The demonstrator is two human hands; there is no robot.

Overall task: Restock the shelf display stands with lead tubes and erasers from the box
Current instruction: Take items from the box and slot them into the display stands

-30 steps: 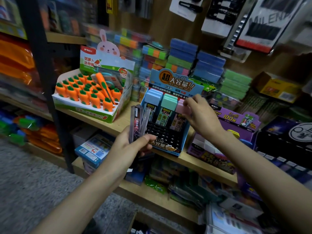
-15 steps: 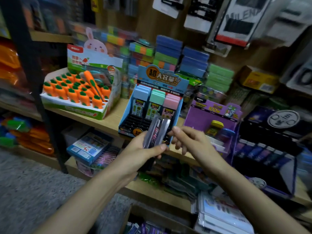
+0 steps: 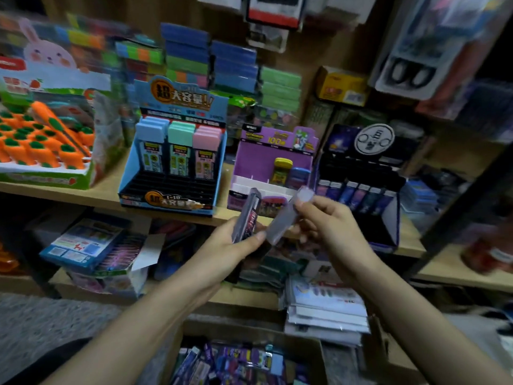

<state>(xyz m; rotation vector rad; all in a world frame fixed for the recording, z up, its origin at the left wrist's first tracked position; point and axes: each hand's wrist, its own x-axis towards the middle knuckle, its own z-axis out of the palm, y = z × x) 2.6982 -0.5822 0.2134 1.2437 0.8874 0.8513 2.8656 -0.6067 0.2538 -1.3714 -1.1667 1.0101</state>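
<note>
Before the shelf (image 3: 107, 191), left fingers (image 3: 257, 236) gripping dark lead tubes (image 3: 246, 218), right fingers (image 3: 306, 208) pinching a translucent tube (image 3: 281, 226)

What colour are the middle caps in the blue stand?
Mint green: the caps in the stand show best in the head view.

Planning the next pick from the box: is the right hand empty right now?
No, the right hand pinches a pale lead tube beside the stack of tubes that the left hand grips.
</note>
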